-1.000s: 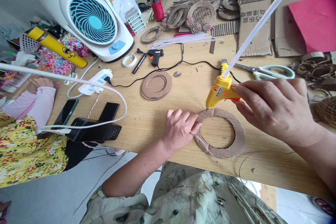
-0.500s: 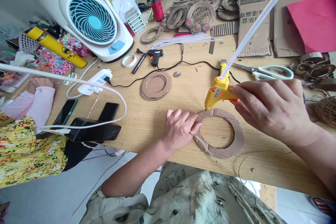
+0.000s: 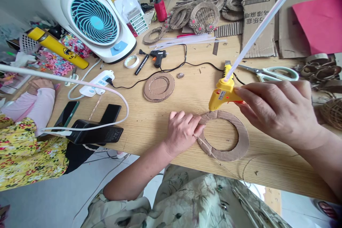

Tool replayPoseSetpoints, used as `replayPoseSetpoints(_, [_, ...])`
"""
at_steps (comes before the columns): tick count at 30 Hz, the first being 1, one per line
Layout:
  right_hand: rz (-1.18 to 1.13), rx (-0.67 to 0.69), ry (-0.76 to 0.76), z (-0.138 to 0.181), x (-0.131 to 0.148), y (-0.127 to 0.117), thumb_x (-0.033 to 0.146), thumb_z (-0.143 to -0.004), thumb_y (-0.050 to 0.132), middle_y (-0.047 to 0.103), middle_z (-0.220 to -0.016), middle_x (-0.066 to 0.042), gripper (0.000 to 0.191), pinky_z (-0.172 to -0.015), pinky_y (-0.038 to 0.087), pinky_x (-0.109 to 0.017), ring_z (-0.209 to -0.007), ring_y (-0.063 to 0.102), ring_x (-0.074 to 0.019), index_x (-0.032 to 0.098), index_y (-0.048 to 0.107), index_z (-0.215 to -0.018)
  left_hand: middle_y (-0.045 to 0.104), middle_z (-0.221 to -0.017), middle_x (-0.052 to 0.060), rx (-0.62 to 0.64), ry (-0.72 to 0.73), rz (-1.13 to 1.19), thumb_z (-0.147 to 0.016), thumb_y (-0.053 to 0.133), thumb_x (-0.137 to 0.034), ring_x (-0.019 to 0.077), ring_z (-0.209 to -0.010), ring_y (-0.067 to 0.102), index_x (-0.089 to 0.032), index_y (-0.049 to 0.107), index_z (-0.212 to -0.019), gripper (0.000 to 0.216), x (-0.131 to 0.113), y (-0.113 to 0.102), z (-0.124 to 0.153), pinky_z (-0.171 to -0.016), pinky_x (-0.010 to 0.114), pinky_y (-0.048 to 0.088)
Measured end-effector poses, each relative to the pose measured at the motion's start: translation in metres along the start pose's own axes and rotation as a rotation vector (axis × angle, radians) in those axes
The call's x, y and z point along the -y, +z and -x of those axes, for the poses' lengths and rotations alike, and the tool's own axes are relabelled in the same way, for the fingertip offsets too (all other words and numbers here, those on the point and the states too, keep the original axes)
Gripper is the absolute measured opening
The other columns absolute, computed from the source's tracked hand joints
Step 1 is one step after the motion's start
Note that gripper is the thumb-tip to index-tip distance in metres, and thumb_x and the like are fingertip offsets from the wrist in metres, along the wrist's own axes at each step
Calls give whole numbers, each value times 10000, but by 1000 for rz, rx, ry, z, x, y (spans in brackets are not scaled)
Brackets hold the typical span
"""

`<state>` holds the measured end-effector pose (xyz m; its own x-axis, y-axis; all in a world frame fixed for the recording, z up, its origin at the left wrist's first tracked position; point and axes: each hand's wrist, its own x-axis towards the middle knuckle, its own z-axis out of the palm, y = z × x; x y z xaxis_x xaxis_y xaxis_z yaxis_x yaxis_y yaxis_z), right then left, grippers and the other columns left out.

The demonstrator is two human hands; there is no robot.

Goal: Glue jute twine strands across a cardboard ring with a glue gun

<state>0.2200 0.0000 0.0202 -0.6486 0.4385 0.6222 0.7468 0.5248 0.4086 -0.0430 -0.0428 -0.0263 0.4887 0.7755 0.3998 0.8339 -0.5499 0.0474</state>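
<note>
My right hand (image 3: 278, 114) is wrapped round a yellow hot glue gun (image 3: 221, 92), its small red light lit. A long clear glue stick (image 3: 263, 30) rises from the gun's back, slanting up to the right. The nozzle points down at the upper left edge of a flat cardboard ring (image 3: 242, 139) on the table. On the ring's left side my left hand (image 3: 181, 131) is closed, pressing its edge with thumb and fingers. From those fingers a thin strand of twine (image 3: 210, 149) trails across the ring towards the table's front edge.
Beyond my hands lie a second cardboard ring (image 3: 159, 87), a black glue gun (image 3: 158, 58) and scissors (image 3: 278, 73). A fan (image 3: 96, 23) and power strip (image 3: 97, 82) stand left, near another person's sleeve (image 3: 42, 105). Finished twine rings (image 3: 204, 10) are piled at the back.
The glue gun and my right hand have shifted very slightly to the right. My left hand and the cardboard ring have stayed in place.
</note>
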Motion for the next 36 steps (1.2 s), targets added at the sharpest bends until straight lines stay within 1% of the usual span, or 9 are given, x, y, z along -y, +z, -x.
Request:
replayPoseSetpoints(3, [-18,5,-16,-1,0,-1,307,-879,704,744,-1030,-47,407,-708,312,-355,-811,520,-205,187,558,-1239,665,-748,16,-3,-2,1,-967,586,-397,210,-781,535,-204,692,-979,220,0,1,0,-742,400,299])
replayPoseSetpoints(9, [-4,-8,-6,1,-2,0,307,-855,731,749,-1026,-54,448,-694,308,-362,-777,506,-208,175,571,-1253,664,-746,18,3,-1,-1,-965,586,-400,209,-777,533,-206,694,-975,222,0,2,1,-737,399,295])
replayPoseSetpoints(23, [-35,-23,-29,-2,0,3,279,-827,760,764,-996,-70,426,-663,328,-364,-773,532,-223,153,601,-1200,664,-752,23,8,-4,-5,-975,572,-408,211,-781,532,-207,690,-984,234,0,2,0,-737,401,294])
replayPoseSetpoints(29, [-6,-20,-31,-1,-2,1,281,-814,773,766,-1003,-70,454,-657,332,-367,-768,533,-228,155,598,-1214,663,-753,18,7,-3,1,-970,582,-399,213,-789,532,-207,689,-970,220,0,0,1,-742,401,299])
replayPoseSetpoints(36, [-18,-12,-29,1,-3,0,278,-818,773,764,-1009,-67,451,-673,336,-368,-784,533,-224,158,593,-1213,663,-750,16,-5,2,5,-972,580,-395,212,-784,532,-205,686,-971,217,0,0,0,-737,395,297])
